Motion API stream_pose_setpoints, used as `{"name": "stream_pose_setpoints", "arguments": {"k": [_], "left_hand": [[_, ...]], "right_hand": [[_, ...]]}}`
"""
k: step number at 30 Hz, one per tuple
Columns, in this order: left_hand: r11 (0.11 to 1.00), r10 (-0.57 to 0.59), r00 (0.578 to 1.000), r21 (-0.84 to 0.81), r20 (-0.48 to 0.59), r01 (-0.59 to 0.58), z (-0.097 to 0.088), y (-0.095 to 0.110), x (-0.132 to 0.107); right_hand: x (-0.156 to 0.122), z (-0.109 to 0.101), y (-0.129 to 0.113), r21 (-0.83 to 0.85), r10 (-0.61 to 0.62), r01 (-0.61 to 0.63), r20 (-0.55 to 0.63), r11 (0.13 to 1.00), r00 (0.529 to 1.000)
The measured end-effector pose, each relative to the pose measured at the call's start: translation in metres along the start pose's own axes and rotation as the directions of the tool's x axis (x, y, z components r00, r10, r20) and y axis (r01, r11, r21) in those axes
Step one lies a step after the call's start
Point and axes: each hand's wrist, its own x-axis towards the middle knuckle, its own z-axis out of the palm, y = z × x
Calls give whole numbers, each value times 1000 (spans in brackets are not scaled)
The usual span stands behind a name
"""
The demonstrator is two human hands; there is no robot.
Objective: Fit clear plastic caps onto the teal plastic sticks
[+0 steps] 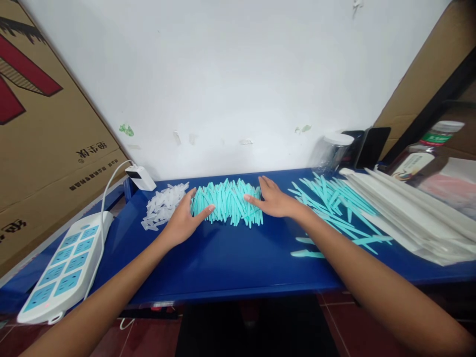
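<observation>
A long heap of slim turquoise plastic sticks [226, 202], shaped like eyebrow razors, lies across the middle of the blue table. My left hand [185, 218] rests at the heap's left end, its thumb stretched over the front sticks and its other fingers along the side. At the opposite end, my right hand [274, 197] stands with straight fingers against the sticks and its thumb reaching over them. Both hands are open, framing the heap. Just left of my left hand is a pile of small translucent plastic pieces [163, 204]. More turquoise sticks [330, 203] lie scattered beyond my right forearm.
A white power strip [70, 263] and a small white device [140, 177] with a cable sit at the left. White plastic bags [416, 218], a clear jar [330, 151], a dark phone [372, 148] and a bottle [420, 153] line the right. A white wall [238, 89] stands behind.
</observation>
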Motion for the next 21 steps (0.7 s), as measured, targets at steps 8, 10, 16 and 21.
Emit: {"name": "stream_pose_setpoints", "arguments": {"k": [8,10,16,21], "left_hand": [[987,-121,988,119,93,110,1,16,4],[983,-124,988,151,93,109,3,16,9],[970,-167,975,201,148,135,2,12,17],[969,-69,997,241,38,57,-5,9,17]], "right_hand": [[-24,-7,-27,-277,254,-303,-199,912,947],[-28,-12,-29,-289,269,-304,-156,908,951],[-12,-4,-18,-304,256,-247,-11,920,967],[-1,6,-12,-286,234,-252,-95,925,968]]}}
